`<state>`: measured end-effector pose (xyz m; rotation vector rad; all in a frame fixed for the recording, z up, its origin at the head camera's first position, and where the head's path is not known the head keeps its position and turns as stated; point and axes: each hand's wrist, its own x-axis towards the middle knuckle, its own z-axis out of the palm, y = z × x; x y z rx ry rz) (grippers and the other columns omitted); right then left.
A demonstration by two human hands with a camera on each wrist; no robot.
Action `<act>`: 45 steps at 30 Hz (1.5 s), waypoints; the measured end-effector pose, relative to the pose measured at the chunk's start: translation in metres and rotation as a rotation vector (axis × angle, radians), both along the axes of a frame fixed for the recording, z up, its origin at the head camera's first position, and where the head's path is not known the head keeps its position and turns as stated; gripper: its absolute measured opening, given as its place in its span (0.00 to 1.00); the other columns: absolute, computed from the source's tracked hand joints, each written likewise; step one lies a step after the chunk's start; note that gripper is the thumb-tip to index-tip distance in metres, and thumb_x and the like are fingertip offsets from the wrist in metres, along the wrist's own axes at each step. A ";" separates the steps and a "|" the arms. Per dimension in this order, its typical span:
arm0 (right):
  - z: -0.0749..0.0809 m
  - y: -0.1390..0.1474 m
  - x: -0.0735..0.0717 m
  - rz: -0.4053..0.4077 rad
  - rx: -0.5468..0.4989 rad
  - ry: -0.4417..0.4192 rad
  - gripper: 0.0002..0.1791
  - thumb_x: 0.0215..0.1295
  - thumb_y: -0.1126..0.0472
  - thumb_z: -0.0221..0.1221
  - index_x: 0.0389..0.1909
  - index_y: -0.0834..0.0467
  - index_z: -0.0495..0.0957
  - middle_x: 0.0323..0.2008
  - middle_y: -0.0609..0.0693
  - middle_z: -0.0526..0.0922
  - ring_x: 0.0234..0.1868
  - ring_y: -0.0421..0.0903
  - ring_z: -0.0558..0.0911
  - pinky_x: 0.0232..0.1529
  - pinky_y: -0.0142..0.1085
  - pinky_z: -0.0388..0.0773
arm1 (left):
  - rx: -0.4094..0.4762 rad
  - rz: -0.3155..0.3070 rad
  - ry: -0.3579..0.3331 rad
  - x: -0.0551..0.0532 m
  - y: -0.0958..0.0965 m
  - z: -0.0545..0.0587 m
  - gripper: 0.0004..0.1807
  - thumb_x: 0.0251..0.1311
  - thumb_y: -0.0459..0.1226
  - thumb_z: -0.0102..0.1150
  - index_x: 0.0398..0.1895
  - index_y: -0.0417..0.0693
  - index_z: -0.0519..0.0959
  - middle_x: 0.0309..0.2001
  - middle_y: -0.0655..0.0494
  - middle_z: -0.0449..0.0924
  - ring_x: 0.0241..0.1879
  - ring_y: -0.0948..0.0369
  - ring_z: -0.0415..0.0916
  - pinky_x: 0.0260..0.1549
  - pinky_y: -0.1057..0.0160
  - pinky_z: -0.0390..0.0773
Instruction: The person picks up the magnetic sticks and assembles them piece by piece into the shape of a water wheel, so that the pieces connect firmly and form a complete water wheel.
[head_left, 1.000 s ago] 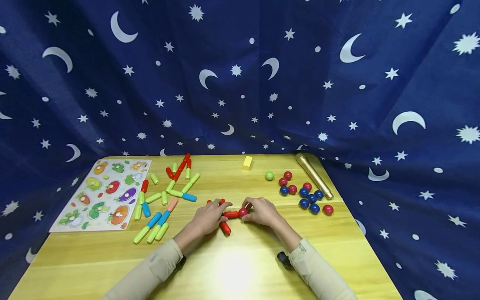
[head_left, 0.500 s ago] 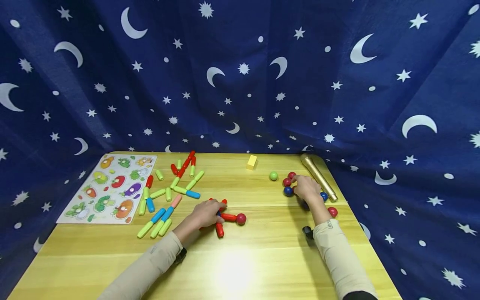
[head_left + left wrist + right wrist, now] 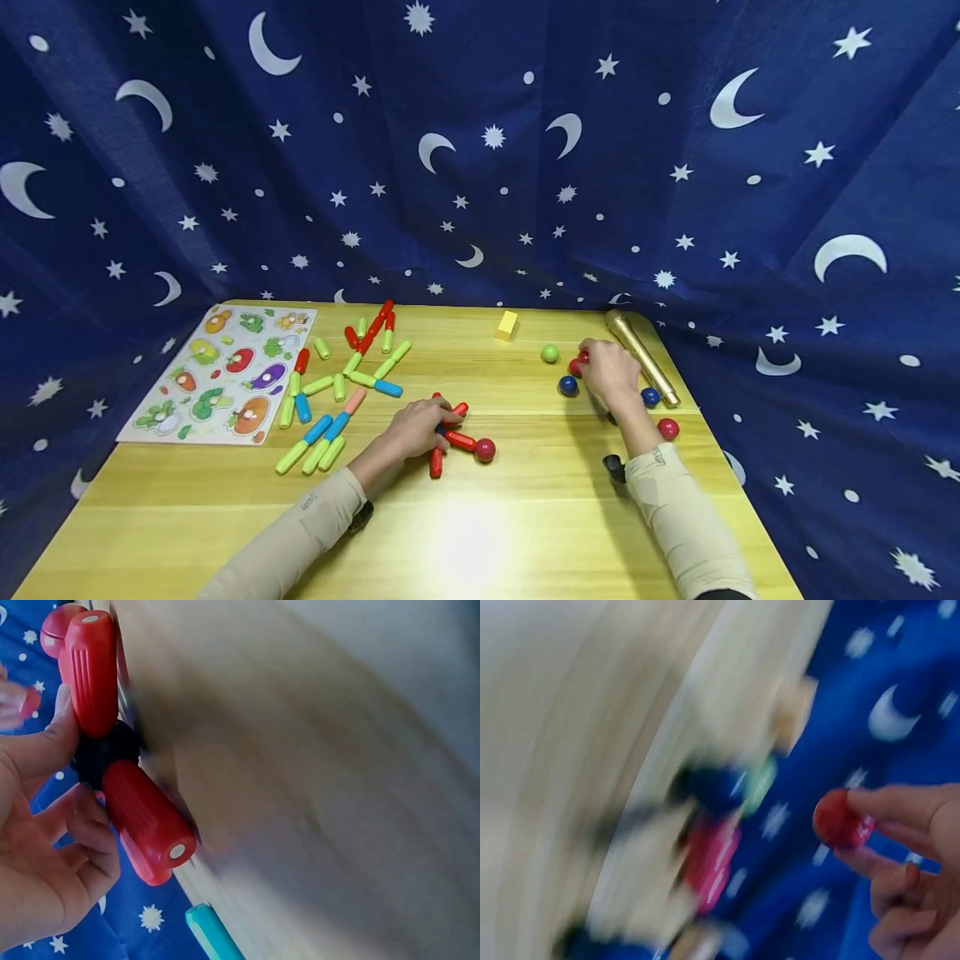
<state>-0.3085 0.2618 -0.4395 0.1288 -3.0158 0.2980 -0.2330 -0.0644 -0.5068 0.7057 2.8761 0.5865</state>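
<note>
My left hand (image 3: 414, 427) grips a figure of red magnetic sticks (image 3: 460, 441) set round a dark blue ball (image 3: 105, 754). Thumb and fingertips pinch it at that ball. A larger red ball (image 3: 485, 450) sits on the end of the stick pointing right. On the table's right side, my right hand (image 3: 609, 371) pinches a red ball (image 3: 838, 819) between thumb and fingers, lifted in the right wrist view. Other red and blue balls lie under and beside this hand, partly hidden; a blue ball (image 3: 568, 386) shows to its left.
Several green, blue and red sticks (image 3: 337, 387) lie at the left, beside a vegetable picture board (image 3: 142, 429). A green ball (image 3: 550, 354), a yellow block (image 3: 506, 326) and a gold microphone-shaped tube (image 3: 645, 358) stand toward the back. A starry curtain (image 3: 480, 125) hangs behind.
My right hand left the red ball at the stick's end, moved right to the loose balls and now pinches another red ball. My left hand stays on the figure, which has turned slightly.
</note>
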 end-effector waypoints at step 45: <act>-0.051 -0.031 -0.022 -0.204 -0.076 0.052 0.18 0.63 0.52 0.60 0.53 0.53 0.79 0.48 0.61 0.78 0.37 0.67 0.82 0.27 0.56 0.75 | -0.115 0.066 -0.091 -0.004 -0.004 0.010 0.32 0.50 0.48 0.73 0.61 0.54 0.77 0.51 0.48 0.79 0.47 0.52 0.76 0.39 0.53 0.77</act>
